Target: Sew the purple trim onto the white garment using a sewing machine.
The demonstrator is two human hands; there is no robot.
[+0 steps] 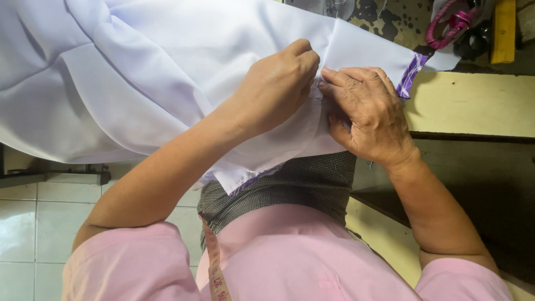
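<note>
white cloth [139,72], pink scissors [448,25], yellow table [473,103]

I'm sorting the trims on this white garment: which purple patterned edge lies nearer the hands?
The purple trim at the cloth's upper right, just beside the right hand; the other purple trim hangs lower, over the lap.

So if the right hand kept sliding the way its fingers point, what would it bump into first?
The left hand. The right hand points its fingers leftward across the white cloth, and their knuckles already look nearly touching, though depth is hard to judge.
</note>
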